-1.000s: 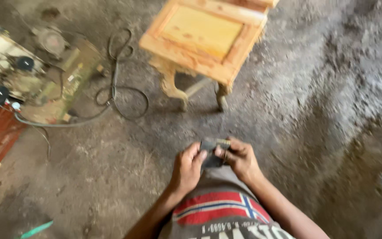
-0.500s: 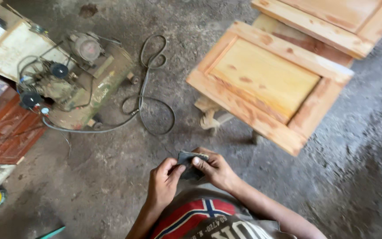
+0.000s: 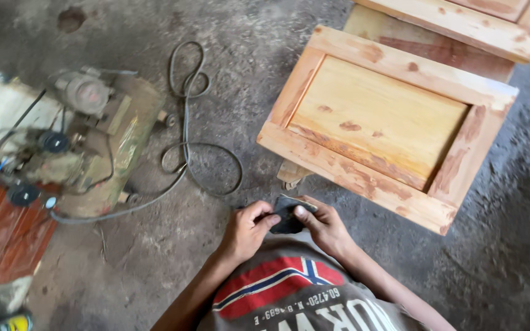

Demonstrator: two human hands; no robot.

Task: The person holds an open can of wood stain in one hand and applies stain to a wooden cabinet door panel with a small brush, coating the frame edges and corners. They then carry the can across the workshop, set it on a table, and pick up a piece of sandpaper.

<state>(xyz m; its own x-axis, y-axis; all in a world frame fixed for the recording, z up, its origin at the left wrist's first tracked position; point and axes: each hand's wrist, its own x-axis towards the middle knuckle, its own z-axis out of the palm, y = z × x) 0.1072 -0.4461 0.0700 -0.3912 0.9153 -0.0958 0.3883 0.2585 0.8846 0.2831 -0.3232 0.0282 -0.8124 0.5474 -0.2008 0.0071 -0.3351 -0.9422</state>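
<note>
fingers of left hand (image 3: 245, 232) and right hand (image 3: 325, 228) pinch a dark sandpaper piece (image 3: 287, 214) near the wooden panel (image 3: 383, 125).

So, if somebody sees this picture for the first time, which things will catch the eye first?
Probably the pale wooden panel door at upper right, a framed panel with reddish patches. At bottom centre, the left hand and right hand pinch a small dark sheet between them. At left, a dusty compressor sits on the grey floor, its black hose looping beside it.

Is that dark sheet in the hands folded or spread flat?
Folded: the dark sheet looks bent and bunched between left hand and right hand.
</note>
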